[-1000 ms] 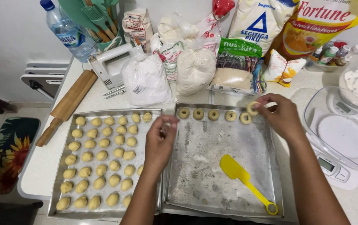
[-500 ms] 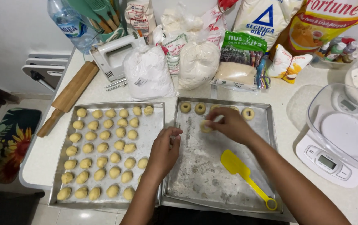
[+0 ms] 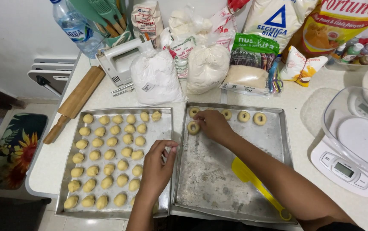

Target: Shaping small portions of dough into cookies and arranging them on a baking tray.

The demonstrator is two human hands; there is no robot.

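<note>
right hand [image 3: 213,125] pinching a pale ring-shaped dough cookie [image 3: 193,127] on the floured metal baking tray [image 3: 235,171], left hand [image 3: 158,167] loosely curled, empty, resting on the tray edge

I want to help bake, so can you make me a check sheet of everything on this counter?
Surface: pale counter, crowded along the back.
Job's things: right baking tray, floured, holds ring-shaped dough pieces along its far edge; a ring-shaped dough piece lies at the right hand's fingers. Left baking tray is nearly full of round dough balls.
Clutter: yellow spatula in the right tray, rolling pin, hand mixer, flour bags, water bottle, kitchen scale.
Hands: left hand rests where the trays meet; right hand touches the ring.
Cables: nothing seen.
Surroundings: sunflower floor mat, white wall.
</note>
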